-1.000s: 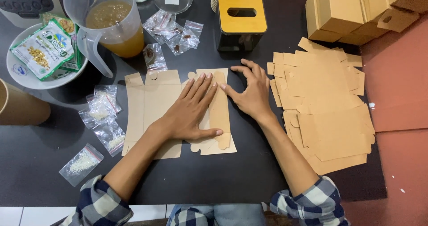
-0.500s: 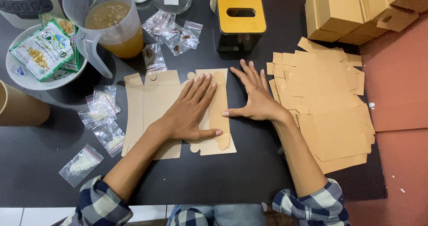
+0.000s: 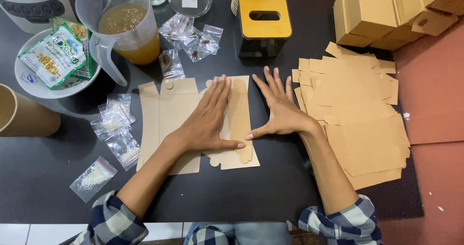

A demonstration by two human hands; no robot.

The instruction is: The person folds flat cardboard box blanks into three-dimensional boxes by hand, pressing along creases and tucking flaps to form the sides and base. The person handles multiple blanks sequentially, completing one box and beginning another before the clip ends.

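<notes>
The left hand (image 3: 205, 121) lies open and flat on the flattened cardboard box blank (image 3: 164, 114) on the dark table (image 3: 232, 192). The right hand (image 3: 278, 112), also open, rests just beside its right edge.

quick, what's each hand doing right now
Left hand: open, flat, pressing on the cardboard blank.
Right hand: open, flat on the table beside the blank, thumb at its edge, holding nothing.

Left hand (image 3: 208, 119) flat on folded cardboard sheet (image 3: 169, 114). Right hand (image 3: 278, 112) flat on black desk (image 3: 217, 196) just beside sheet, thumb tip touching its edge. Cardboard stack (image 3: 357, 114) right.
</notes>
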